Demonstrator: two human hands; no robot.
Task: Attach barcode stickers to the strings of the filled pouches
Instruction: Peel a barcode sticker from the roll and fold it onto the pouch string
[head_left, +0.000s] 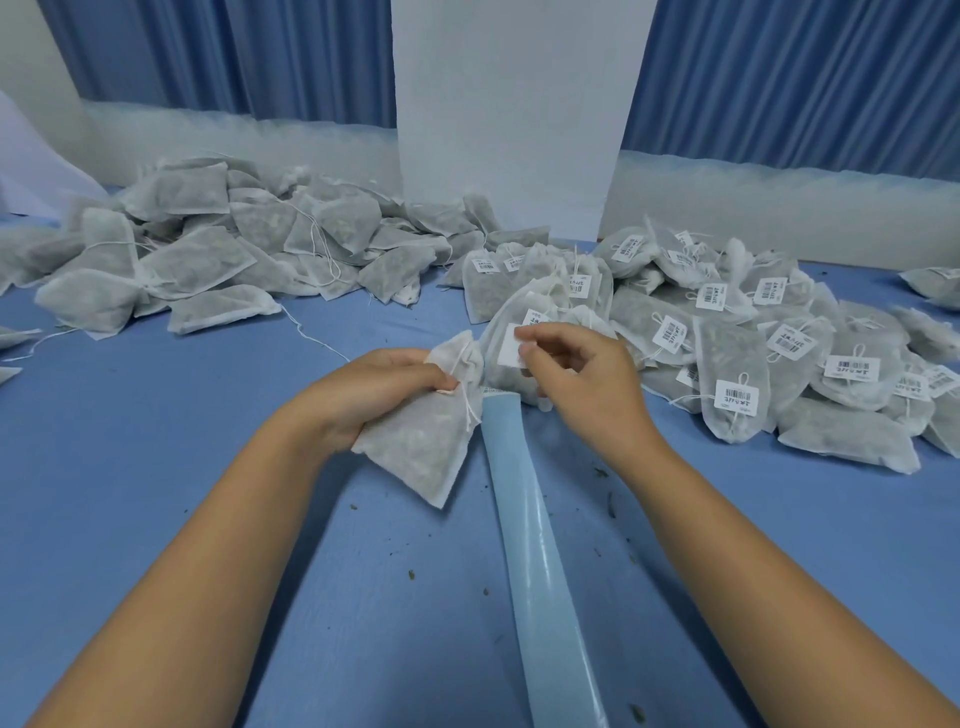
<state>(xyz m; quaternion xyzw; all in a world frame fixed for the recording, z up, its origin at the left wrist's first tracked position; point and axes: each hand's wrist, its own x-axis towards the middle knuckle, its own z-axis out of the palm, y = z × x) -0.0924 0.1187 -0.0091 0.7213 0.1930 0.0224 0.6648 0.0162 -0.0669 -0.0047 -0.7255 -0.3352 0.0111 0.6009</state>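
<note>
The left grip (382, 384) was closed round the neck of one pouch (421, 452), thumb on the gathered top. The pouch hung from it, its lower corner down by the desk (156, 493). The right grip (582, 379) pinched a sticker (510, 345) by one edge between thumb and fingertip, plain side toward the camera, just to the right of the pouch's neck. The string (469, 401) hung loose from the neck down the pouch's right side, near the sticker but apart from it.

The step in hand looked to be bringing the sticker to the string. It would go best if the left grip kept the neck firm so the string hung free of the fabric. The right grip could then lay the string across the middle of the sticky face and fold the sticker shut over it, edges matched. The risk was the glue catching the pouch's mesh or a fingertip first, or the thin string slipping to one side of the fold.

On the far left of the desk lay a heap (218, 254) of pouches with bare strings. On the right was a stack (753, 358) of pouches already tagged, which crowded close behind the right grip, so a stray string from it could have stuck to the sticker. A long pale liner (540, 571) ran from under the grips toward the camera, touching the pouch's edge. Dark crumbs (610, 503) lay scattered beside the liner and could have fouled the glue.
</note>
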